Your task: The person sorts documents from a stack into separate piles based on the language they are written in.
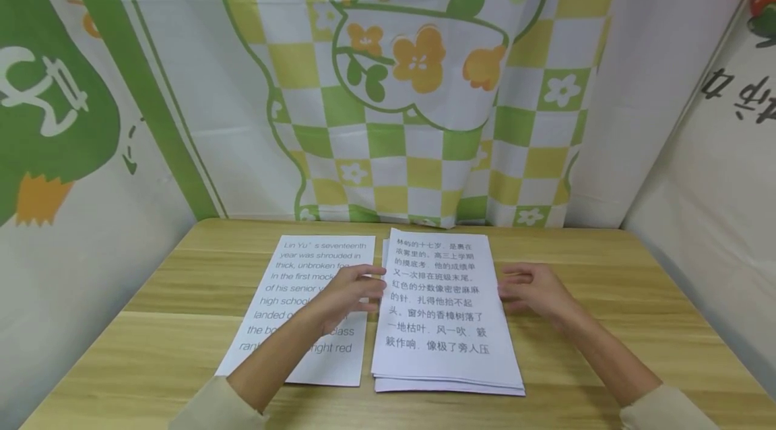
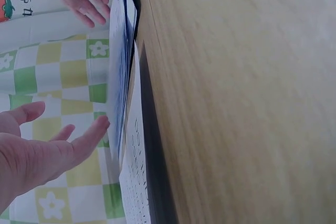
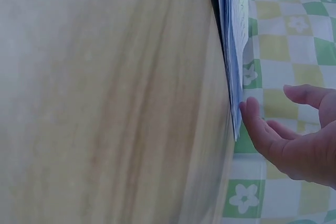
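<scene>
A stack of printed papers lies flat on the table between the two hands, with large Chinese text on its top sheet. Its sheets are not quite even: near the lower edge and at the upper left corner, some lower ones stick out a little. The left hand is at the stack's left side and the right hand at its right side, the palms facing each other. Both hands are relaxed, the fingers apart and only slightly bent, pinching nothing. The fingertips come up to the long edges of the stack; whether they touch the paper, one cannot tell surely. Under the left hand and its forearm lies a sheet with English text, partly covered by them, just beside the stack. The wooden table extends on the outer side of both hands. At each forearm there is a light sleeve. Beyond the hands, behind the table, hangs a cloth with green and yellow checks, decorated with orange flowers.
</scene>
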Demonstrator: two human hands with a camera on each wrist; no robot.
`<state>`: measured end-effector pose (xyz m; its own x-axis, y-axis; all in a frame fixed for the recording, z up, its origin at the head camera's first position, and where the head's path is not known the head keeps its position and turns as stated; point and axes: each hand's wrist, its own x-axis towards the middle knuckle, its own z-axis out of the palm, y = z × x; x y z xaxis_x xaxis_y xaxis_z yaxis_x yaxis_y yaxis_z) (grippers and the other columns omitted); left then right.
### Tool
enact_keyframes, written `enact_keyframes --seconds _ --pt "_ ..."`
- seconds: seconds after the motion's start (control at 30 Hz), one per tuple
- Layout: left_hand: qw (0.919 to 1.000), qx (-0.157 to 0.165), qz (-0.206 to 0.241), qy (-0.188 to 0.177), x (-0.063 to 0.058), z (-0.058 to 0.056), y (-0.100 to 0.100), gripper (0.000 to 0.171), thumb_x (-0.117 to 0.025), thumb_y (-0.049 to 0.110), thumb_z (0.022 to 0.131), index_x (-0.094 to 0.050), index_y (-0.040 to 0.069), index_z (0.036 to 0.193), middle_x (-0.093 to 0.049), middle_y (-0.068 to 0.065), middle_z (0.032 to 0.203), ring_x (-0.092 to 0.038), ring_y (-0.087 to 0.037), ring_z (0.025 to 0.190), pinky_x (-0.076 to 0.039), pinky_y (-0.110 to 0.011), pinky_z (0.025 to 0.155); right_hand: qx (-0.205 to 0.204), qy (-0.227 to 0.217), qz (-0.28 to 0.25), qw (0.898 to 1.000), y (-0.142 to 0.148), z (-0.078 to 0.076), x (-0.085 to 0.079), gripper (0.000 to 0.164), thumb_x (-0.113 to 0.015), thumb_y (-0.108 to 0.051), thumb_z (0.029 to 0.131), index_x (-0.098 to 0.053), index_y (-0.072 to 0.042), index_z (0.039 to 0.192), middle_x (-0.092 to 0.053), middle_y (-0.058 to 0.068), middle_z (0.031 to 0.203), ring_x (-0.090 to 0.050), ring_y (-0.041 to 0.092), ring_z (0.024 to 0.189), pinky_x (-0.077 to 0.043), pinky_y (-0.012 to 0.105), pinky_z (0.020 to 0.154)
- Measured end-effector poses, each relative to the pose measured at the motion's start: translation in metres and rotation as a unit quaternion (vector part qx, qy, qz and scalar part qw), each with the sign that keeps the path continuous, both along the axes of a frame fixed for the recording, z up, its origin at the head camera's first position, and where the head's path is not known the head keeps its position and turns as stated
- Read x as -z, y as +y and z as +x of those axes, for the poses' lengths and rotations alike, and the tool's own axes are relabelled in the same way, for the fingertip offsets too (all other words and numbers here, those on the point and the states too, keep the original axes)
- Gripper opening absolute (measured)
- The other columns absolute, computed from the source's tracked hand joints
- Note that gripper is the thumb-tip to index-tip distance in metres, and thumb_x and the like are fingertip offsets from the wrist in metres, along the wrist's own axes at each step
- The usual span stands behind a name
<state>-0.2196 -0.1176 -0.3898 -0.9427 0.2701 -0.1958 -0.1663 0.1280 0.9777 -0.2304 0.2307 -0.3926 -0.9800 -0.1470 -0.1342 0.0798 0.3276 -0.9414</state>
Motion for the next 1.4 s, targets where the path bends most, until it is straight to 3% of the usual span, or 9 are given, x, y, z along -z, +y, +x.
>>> enact_keyframes --seconds 0.17,0.3,0.6,0.87,1.13,1.4 --pt "0.9998 -0.012 0.016 -0.002 0.001 -0.004 0.001 0.049 -0.057 0.004 0.100 -0.046 -0.015 0.144 -0.051 -0.035 0.140 -0.060 -0.045 0.121 -0.056 -0.049 0.102 0.019 -0.030 -0.026 0.999 0.002 -0.008 0.006 0.057 -0.064 0.005 0.097 -0.036 0.023 0.144 -0.060 0.040 0.126 -0.073 0.027 0.096 -0.064 0.038 0.083" --pt "0.9996 -0.028 0.007 -0.007 0.002 -0.008 0.004 0.044 -0.055 0.006 0.103 -0.050 -0.014 0.142 -0.057 -0.033 0.133 -0.064 -0.040 0.112 -0.057 -0.049 0.100 0.017 -0.045 -0.041 0.998 0.004 -0.012 0.007 0.059 -0.064 0.005 0.097 -0.035 0.022 0.145 -0.068 0.034 0.116 -0.074 0.023 0.091 -0.064 0.035 0.081" --pt "0.9978 -0.055 -0.030 -0.021 0.002 -0.014 0.009 0.043 -0.060 0.008 0.100 -0.056 -0.009 0.139 -0.064 -0.024 0.125 -0.067 -0.030 0.103 -0.060 -0.043 0.090 -0.004 -0.035 -0.035 0.999 0.005 -0.015 0.007 0.058 -0.064 0.002 0.097 -0.037 0.020 0.145 -0.070 0.028 0.113 -0.072 0.021 0.090 -0.064 0.038 0.081" --pt "0.9979 -0.049 -0.026 -0.034 0.007 -0.012 0.009 0.048 -0.059 0.009 0.102 -0.050 -0.011 0.144 -0.060 -0.028 0.132 -0.069 -0.031 0.102 -0.062 -0.041 0.088 0.011 -0.051 -0.048 0.998 0.003 -0.014 0.010 0.059 -0.063 0.008 0.096 -0.036 0.018 0.147 -0.069 0.025 0.111 -0.071 0.020 0.089 -0.065 0.039 0.078" --pt "0.9988 -0.039 -0.010 -0.028 0.012 -0.012 0.010 0.054 -0.060 -0.003 0.096 -0.044 -0.015 0.146 -0.060 -0.028 0.123 -0.066 -0.033 0.099 -0.064 -0.041 0.086 0.012 -0.045 -0.034 0.998 0.002 -0.013 0.013 0.060 -0.065 0.008 0.094 -0.038 0.017 0.147 -0.068 0.024 0.114 -0.071 0.020 0.086 -0.065 0.036 0.075" --pt "0.9989 -0.037 -0.011 -0.028 0.013 -0.018 0.012 0.060 -0.059 -0.012 0.093 -0.041 -0.012 0.151 -0.058 -0.028 0.126 -0.067 -0.031 0.098 -0.064 -0.040 0.083 0.009 -0.038 -0.024 0.999 0.000 -0.016 0.011 0.060 -0.066 0.008 0.093 -0.040 0.016 0.147 -0.068 0.023 0.112 -0.071 0.020 0.085 -0.066 0.038 0.075"
